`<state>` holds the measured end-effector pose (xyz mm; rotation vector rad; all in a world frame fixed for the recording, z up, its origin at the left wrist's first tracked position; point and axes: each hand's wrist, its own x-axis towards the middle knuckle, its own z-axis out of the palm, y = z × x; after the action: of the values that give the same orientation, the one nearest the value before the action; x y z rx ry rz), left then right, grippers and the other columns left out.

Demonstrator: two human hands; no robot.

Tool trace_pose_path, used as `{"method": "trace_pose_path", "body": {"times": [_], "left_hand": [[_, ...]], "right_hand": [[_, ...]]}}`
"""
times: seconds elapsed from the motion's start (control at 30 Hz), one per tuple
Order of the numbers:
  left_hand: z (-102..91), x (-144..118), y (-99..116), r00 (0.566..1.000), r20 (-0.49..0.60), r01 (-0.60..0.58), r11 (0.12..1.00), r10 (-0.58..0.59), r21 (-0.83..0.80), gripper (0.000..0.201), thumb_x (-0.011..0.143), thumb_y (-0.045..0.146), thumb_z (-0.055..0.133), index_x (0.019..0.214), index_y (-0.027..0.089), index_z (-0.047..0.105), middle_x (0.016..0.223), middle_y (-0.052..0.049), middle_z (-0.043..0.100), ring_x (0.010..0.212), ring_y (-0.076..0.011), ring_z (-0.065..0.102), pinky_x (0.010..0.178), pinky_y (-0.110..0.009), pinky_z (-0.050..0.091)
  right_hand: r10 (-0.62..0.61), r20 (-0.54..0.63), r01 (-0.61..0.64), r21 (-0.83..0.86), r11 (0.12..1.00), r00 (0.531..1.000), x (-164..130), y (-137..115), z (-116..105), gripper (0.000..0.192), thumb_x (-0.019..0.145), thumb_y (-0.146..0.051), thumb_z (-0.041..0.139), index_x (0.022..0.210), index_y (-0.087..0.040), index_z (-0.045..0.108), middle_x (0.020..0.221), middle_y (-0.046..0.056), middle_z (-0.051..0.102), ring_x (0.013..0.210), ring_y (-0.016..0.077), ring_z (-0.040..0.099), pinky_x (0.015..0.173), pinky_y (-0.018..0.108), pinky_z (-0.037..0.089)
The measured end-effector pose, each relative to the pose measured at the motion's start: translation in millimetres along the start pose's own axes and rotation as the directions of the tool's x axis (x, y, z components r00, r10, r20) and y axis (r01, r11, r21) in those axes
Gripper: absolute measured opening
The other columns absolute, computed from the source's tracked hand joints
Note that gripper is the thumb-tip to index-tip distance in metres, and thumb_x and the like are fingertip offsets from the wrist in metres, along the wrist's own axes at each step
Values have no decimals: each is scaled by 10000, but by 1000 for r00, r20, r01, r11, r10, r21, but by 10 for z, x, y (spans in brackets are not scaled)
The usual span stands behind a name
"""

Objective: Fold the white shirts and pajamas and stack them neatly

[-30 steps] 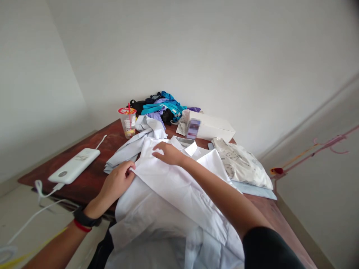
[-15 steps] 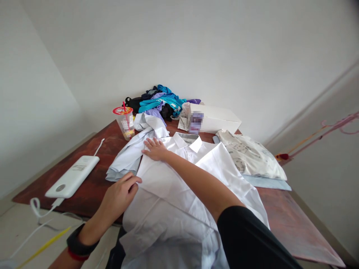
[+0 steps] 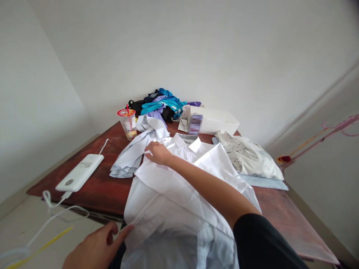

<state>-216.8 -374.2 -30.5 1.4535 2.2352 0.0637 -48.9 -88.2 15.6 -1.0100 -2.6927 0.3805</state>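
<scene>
A white collared shirt [image 3: 168,190] lies spread over the table, its collar at the far end and its lower part hanging toward me over the near edge. My right hand [image 3: 158,153] reaches across it to the shoulder on the left side, fingers bent and closed on the cloth there. Low on the left, my left hand [image 3: 94,244] has its thumb apart from its curled fingers. The thumb tip meets the shirt's side edge, and no cloth shows in the grasp. Beside the right hand lies a folded pale garment [image 3: 126,158].
A white power bank [image 3: 81,172] with a cable lies left, near a lidded plastic cup [image 3: 128,125]. Behind are a clothes heap [image 3: 165,104] and a white box [image 3: 215,119]. Folded printed clothing [image 3: 249,155] rests on the right of the brown table [image 3: 297,224].
My left hand has let go of the shirt's side and moved down toward me. My right hand has gone from flat to bent fingers at the shoulder. The view has shifted slightly.
</scene>
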Motion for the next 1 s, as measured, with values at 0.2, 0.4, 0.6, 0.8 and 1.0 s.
{"method": "trace_pose_path", "body": {"times": [0.2, 0.4, 0.6, 0.8, 1.0], "left_hand": [[376, 141, -44, 980, -46, -195, 910, 191, -366, 601, 879, 757, 482, 1049, 248, 754, 1118, -94, 786, 1029, -321, 734, 897, -377, 565], [547, 58, 101, 963, -138, -267, 746, 231, -611, 593, 799, 772, 597, 984, 234, 765, 1024, -45, 814, 1017, -348, 735, 937, -380, 582], [503, -243, 243, 939, -254, -342, 708, 233, -618, 431, 886, 661, 544, 914, 246, 654, 850, -47, 761, 799, -267, 724, 711, -316, 609], [406, -488, 426, 878, -294, -479, 701, 378, -529, 427, 883, 477, 595, 1269, 296, 615, 985, -63, 757, 910, -280, 742, 824, -339, 618], [505, -510, 487, 842, -292, -539, 717, 453, -442, 403, 920, 450, 552, 1303, 343, 616, 888, -36, 760, 705, -233, 722, 703, -296, 614]], "right_hand": [[57, 146, -60, 11, 998, 988, -140, -426, 217, 350, 988, -519, 569, 1055, -202, 700, 1065, 110, 768, 1015, 296, 712, 818, 360, 526], [108, -20, -107, 79, 991, 994, -226, -430, 449, 487, 1028, -622, 422, 1279, -222, 542, 1111, 110, 761, 1007, 306, 719, 841, 389, 508], [313, 53, -317, 231, 920, 948, 14, -341, 347, 559, 995, -701, 411, 1268, -217, 472, 1113, 124, 751, 1050, 312, 716, 862, 389, 515], [485, 74, -489, 217, 845, 871, 270, -210, 250, 450, 1007, -476, 482, 1318, -151, 469, 1266, 203, 699, 1131, 317, 702, 878, 407, 546], [531, 124, -545, 132, 828, 838, 541, -186, 143, 412, 862, -308, 677, 1194, -66, 648, 1193, 271, 720, 1144, 388, 700, 872, 440, 571]]}}
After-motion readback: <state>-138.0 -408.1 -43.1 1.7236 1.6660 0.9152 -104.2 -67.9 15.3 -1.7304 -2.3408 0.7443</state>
